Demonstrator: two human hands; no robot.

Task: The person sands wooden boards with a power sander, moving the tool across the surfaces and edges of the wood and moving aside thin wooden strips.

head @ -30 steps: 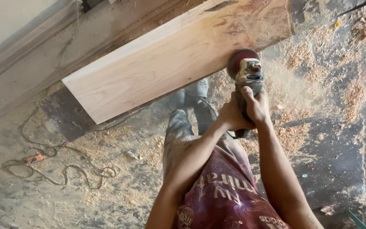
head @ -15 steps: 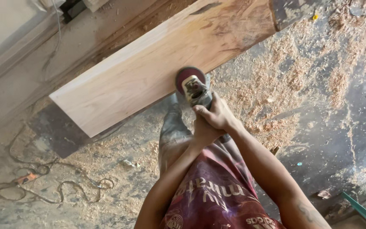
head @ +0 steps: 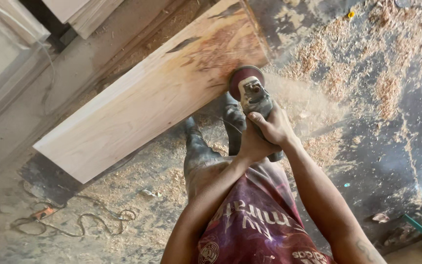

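Both hands, left and right, keep a closed grip on the sander, its disc on the board edge just ahead. Pale wood left of the grip looks sanded; the reddish, dark-streaked end beyond it seemingly remains.

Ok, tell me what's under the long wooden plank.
Beneath the long pale wooden plank lie the sawdust-strewn floor, a dark shadowed patch, and the person's dusty legs near the grey disc sander held in both hands. Whatever supports the plank is hidden by the plank itself.
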